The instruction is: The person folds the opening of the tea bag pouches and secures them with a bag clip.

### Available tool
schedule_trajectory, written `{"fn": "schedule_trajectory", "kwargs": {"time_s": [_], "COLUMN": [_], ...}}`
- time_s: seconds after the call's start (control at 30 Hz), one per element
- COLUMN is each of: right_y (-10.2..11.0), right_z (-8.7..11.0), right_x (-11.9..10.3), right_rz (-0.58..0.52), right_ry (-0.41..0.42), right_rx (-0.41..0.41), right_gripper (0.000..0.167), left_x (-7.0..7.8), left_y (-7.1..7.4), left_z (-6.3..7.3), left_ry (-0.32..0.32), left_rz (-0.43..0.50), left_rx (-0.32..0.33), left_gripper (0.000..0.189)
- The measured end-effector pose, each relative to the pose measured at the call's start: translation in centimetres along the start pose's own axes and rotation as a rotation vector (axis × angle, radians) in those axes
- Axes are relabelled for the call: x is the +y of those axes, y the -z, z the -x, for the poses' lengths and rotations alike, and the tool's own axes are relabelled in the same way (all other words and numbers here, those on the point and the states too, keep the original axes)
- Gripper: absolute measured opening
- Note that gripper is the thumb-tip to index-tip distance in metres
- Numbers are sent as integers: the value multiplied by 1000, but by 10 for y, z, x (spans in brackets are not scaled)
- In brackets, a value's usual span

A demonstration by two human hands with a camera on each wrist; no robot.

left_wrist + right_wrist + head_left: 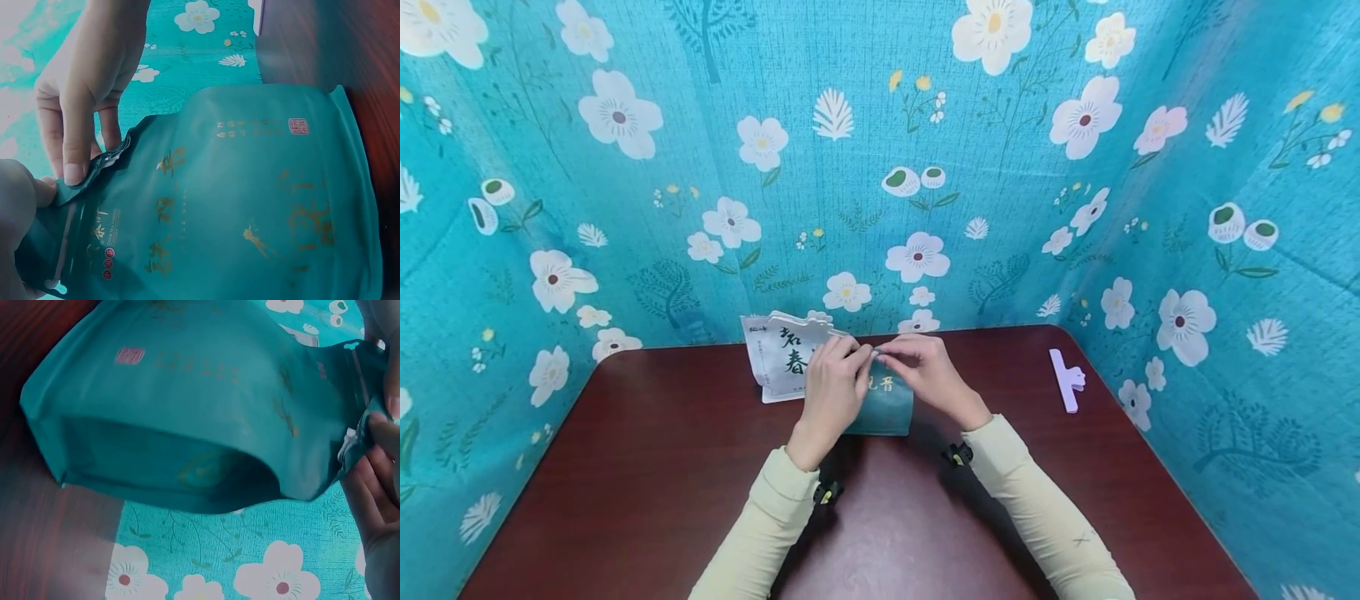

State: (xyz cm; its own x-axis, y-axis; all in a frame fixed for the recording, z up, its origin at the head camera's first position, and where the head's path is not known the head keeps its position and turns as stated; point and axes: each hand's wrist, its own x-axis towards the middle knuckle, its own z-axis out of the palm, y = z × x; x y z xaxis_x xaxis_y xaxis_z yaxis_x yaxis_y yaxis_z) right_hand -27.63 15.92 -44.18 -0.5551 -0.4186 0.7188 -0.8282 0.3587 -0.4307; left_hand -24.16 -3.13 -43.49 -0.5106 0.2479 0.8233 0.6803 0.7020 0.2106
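A green tea pouch (882,414) with gold lettering stands upright on the table, both hands at its top edge. My left hand (833,382) pinches the folded top edge and covers the pouch's upper left part. Close beside it, my right hand (931,372) pinches the same crumpled edge between thumb and fingers. In the left wrist view, the right hand (94,87) grips the bunched rim of the pouch (231,187). In the right wrist view, the pouch (187,394) shows its bottom fold, with the right hand (381,506) at its top corner.
White pouches (767,367) with dark green lettering stand behind the left hand, partly hidden. A pale purple clip (1065,382) lies at the right of the dark red table (685,475). A turquoise floral curtain (850,200) surrounds the table's back and sides.
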Motion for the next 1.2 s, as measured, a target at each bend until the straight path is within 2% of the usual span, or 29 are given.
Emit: {"fn": "schedule_trajectory", "kwargs": {"time_s": [0.13,0.23,0.3,0.43,0.53,0.67,0.77,0.87,1.0,1.2], "right_y": [-2,-2,-2,0,1,4,6,6,4,-2], "right_z": [-2,-2,-1,4,5,1,-4,-7,-6,0], "right_x": [0,1,2,5,6,-3,-12,-16,-12,11], "right_rz": [27,10,-31,-129,-146,-122,-106,-102,-123,-113], "right_ry": [36,27,-14,-148,-205,-157,-92,-67,-87,-104], "right_rx": [42,62,59,32,3,-19,-8,12,24,23], "right_gripper": [16,14,15,20,21,16,13,11,11,11], "left_x": [0,0,0,-1,-1,-1,-1,-2,-3,-2], "left_y": [-2,-3,-4,-5,-5,-5,-4,-3,-3,-3], "left_z": [-1,-1,-2,-2,-1,-1,-1,0,0,0], "left_ry": [1,8,8,-1,-2,4,4,-2,-11,-14], "left_rz": [2,2,3,3,-1,-4,4,19,27,24], "left_rx": [4,6,8,3,0,7,20,29,18,0], "left_gripper": [10,10,11,11,10,9,9,9,9,9]}}
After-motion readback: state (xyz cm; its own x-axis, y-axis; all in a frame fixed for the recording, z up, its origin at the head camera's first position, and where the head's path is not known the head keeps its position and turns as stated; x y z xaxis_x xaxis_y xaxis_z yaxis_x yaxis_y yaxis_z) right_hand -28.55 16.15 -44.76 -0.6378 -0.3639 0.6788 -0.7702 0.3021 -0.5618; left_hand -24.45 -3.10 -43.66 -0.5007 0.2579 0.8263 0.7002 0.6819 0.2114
